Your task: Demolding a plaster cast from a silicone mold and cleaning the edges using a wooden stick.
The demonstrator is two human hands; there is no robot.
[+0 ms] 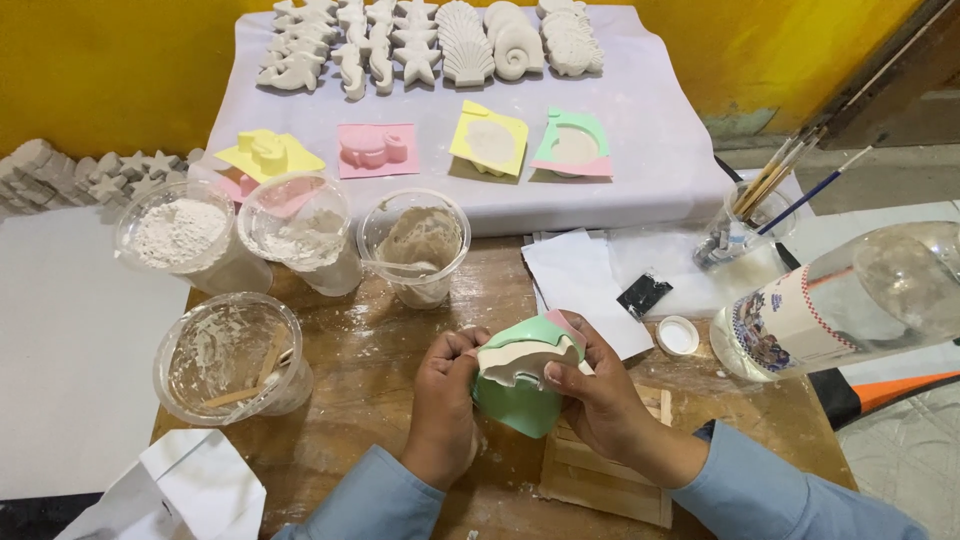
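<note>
A wooden table (380, 350) fills the frame's centre, a white cloth (650, 130) of plaster casts (440, 40) at top. At left, cups (300, 235) of powder. At lower centre, the left hand (445, 390) and right hand (590, 385) both clasp a green mould (520, 400), peeling it off a white cast (520, 360).

Wooden table (400, 360) w/ four plastic cups (412, 248), white cloth (650, 130), paper sheets (580, 280), bottle cap (678, 335).
</note>
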